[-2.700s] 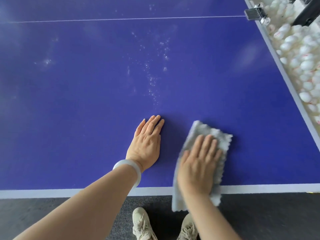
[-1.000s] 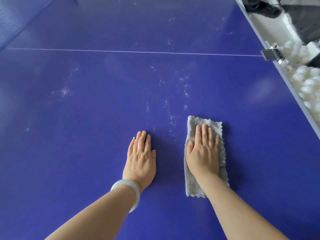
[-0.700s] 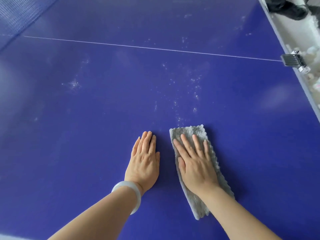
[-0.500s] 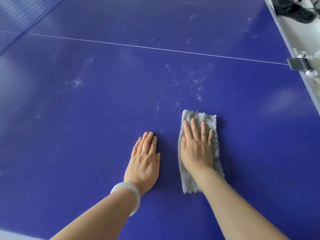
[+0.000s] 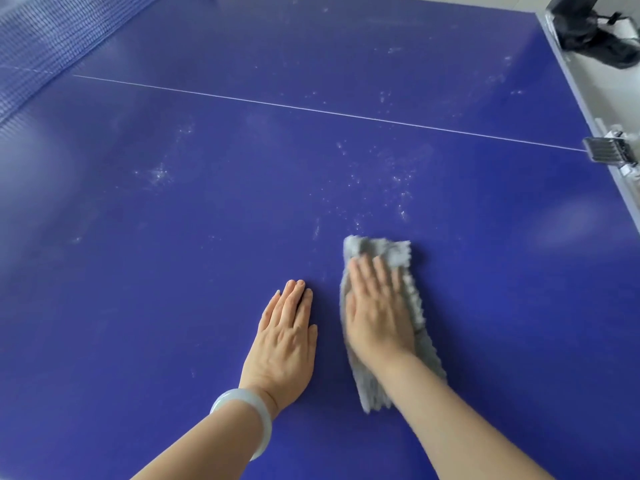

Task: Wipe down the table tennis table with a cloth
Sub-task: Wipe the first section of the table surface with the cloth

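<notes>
Cloth (image 5: 391, 252) is pressed on the table (image 5: 173, 306) under the flat, straight-fingered right hand (image 5: 377, 317), and the white specks (image 5: 398, 178) just ahead should be wiped next.

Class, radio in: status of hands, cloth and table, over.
Right hand flat on grey cloth. Left hand flat on table. White specks ahead, unwiped.

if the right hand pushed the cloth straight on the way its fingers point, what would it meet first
The right hand, flat on the cloth, would first meet the white specks just past the cloth's far edge, then probably the thin white line.
</notes>
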`<state>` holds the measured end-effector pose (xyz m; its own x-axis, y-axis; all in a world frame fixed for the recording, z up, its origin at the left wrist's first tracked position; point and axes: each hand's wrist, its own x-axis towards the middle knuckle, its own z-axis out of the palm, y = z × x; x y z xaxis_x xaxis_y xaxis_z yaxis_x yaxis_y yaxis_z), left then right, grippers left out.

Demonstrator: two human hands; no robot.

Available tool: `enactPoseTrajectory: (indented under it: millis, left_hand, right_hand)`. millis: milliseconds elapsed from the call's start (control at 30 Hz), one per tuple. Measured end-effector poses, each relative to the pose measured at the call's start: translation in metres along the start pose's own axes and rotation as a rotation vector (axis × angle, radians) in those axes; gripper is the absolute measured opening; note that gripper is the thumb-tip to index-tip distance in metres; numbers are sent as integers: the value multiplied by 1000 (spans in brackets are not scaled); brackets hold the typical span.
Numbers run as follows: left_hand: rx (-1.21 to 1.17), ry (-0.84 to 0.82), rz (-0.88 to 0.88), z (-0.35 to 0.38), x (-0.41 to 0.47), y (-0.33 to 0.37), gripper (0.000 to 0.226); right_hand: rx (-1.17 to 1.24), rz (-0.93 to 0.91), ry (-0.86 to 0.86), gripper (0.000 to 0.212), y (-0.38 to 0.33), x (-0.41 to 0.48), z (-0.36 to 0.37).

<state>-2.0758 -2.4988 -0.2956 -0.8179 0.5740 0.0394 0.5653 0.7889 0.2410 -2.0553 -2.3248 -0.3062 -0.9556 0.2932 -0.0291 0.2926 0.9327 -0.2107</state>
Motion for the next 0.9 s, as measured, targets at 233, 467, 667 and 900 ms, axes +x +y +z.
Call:
enactPoseTrajectory:
  millis: [233,467,667,900]
  left_hand:
    - [66,42,92,-1,16,8,54]
    - [1,34,132,9,87,58,60]
    - [50,-87,296,25,115,63,61]
    - [-29,-73,271,18,117,65,58]
  right_hand:
    - [-110,-33,-28,56,102,30,-23]
    - [-81,111,-20,58,109,50,-23]
    - [-122,-277,-59,55,136,21,-33]
    - [-151,155,-75,58,201,85,-50]
